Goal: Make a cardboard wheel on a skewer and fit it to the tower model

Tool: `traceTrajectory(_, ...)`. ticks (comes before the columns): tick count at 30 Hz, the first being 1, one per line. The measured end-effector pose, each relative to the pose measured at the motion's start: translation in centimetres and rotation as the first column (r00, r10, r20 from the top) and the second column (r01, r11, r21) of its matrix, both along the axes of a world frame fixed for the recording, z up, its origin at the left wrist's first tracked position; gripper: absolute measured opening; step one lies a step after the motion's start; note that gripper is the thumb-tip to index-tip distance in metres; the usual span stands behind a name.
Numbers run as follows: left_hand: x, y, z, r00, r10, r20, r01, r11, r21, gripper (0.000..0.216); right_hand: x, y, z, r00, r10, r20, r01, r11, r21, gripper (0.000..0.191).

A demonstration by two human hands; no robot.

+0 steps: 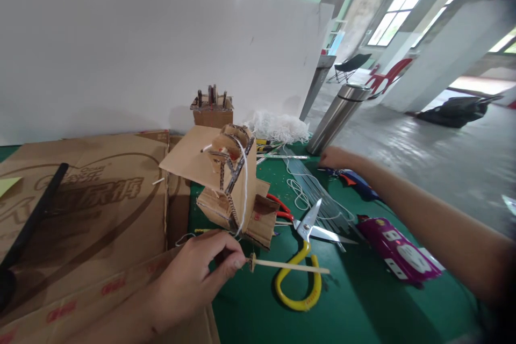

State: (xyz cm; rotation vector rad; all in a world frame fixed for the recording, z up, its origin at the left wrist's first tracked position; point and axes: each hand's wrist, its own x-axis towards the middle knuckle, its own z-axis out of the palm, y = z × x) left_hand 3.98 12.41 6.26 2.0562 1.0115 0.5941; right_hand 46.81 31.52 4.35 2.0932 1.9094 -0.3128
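Note:
My left hand [215, 266] pinches the end of a thin wooden stick [290, 266] between thumb and forefinger. A small cardboard disc [252, 262] sits on the stick close to my fingertips. Right behind this hand stands a cardboard model [248, 193] with a white cord looped over it. The stick passes above the yellow handles of open scissors [300, 274]. My right hand [336, 157] is stretched far forward, fingers curled down at the table beside the steel flask [338, 118] and the tip of a blue glue gun [360, 185]. Whatever its fingers hold is hidden.
Large cardboard sheets [100, 188] cover the left of the green table. A purple packet [399, 250] lies at the right. Clear strips [314, 188], loose white string [298, 193] and a white tangled heap [278, 126] lie farther back, near a small cardboard box [213, 117].

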Motion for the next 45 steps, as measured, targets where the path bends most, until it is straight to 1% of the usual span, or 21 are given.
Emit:
traceTrajectory(5, 0.0, 0.0, -0.1, 1.000, 0.005, -0.008, -0.005, 1.000, 0.003, 0.020, -0.2, 0.1, -0.1, 1.000, -0.012, -0.026, 0.012, 1.000, 0.010, 0.028)
traceTrajectory(10, 0.0, -0.1, 0.0, 1.000, 0.010, -0.018, -0.010, 1.000, 0.001, 0.021, 0.1, -0.1, 0.2, 0.997, -0.014, -0.075, 0.018, 0.998, 0.052, 0.028)
traceTrajectory(18, 0.0, 0.0, 0.1, 1.000, -0.005, -0.003, 0.005, 1.000, -0.016, 0.021, 1.0, -2.9, 1.6, 0.992, 0.092, -0.090, -0.078, 0.986, 0.144, 0.024)
traceTrajectory(23, 0.1, 0.0, 0.0, 1.000, -0.006, 0.002, 0.006, 1.000, -0.006, 0.021, 1.2, -3.8, 1.5, 0.987, 0.138, -0.078, -0.122, 0.975, 0.183, 0.020)
traceTrajectory(27, 0.1, 0.0, -0.1, 1.000, -0.014, -0.009, 0.014, 1.000, -0.014, 0.021, 1.2, -4.0, 1.3, 0.977, 0.184, -0.111, -0.152, 0.957, 0.248, 0.013)
traceTrajectory(33, 0.0, 0.0, -0.1, 1.000, -0.014, -0.010, 0.014, 1.000, -0.016, 0.021, 1.0, -4.2, 1.2, 0.966, 0.214, -0.142, -0.160, 0.935, 0.318, 0.015)
traceTrajectory(37, 0.0, 0.0, -0.1, 1.000, -0.011, -0.002, 0.011, 1.000, -0.005, 0.021, 1.0, -4.0, 1.2, 0.969, 0.211, -0.127, -0.162, 0.935, 0.314, 0.015)
traceTrajectory(40, 0.0, 0.0, -0.1, 1.000, -0.015, -0.007, 0.015, 0.999, -0.028, 0.021, 1.0, -3.9, 1.2, 0.973, 0.205, -0.101, -0.167, 0.940, 0.298, 0.015)
traceTrajectory(45, 0.0, -0.1, 0.0, 1.000, -0.018, -0.018, 0.017, 0.999, -0.040, 0.021, 0.9, -3.9, 1.2, 0.982, 0.183, -0.052, -0.166, 0.957, 0.237, 0.012)
